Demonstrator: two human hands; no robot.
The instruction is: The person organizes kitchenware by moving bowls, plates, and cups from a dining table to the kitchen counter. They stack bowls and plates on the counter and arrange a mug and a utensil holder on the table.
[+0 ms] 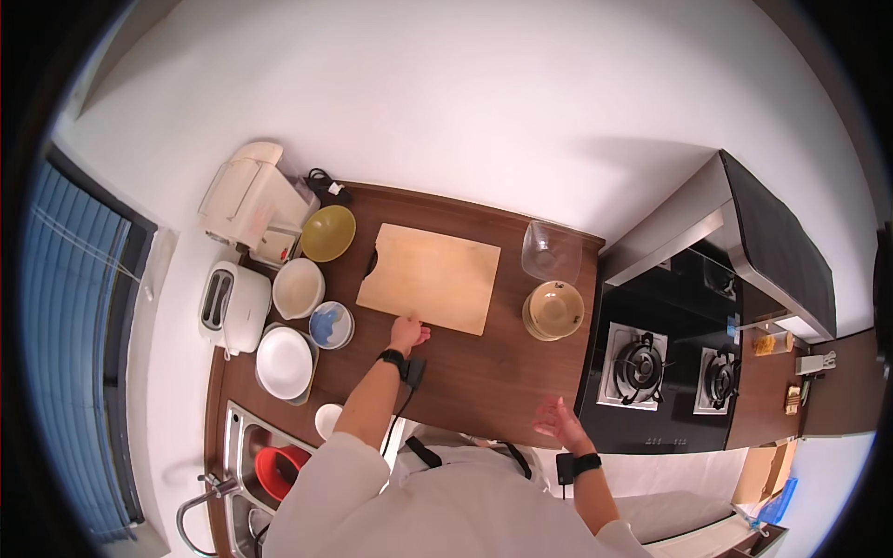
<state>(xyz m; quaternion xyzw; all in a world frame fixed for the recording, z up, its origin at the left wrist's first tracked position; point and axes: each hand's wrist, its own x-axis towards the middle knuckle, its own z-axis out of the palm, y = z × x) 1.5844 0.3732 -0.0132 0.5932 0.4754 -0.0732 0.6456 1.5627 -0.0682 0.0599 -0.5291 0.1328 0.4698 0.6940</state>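
My left hand [408,334] is at the near edge of a wooden cutting board [432,279], with its fingertips over or against that edge. Its fingers are partly curled, and whether they grip the board cannot be told. The board lies flat on the brown countertop [481,380], slightly turned, with a dark handle cutout on its left side. Over the counter's front edge, near the gas hob, my right hand [561,425] is held with fingers apart and nothing in it. Each wrist wears a black strap with a small box.
Left of the board stand a yellow bowl [328,234], several white bowls and plates [284,363], a blue-and-white bowl [331,326] and a toaster [237,307]. Stacked bowls [554,310] and a clear container [551,252] stand right. The sink [241,436] holds a red basin [278,471]. The gas hob [593,418] is rightmost.
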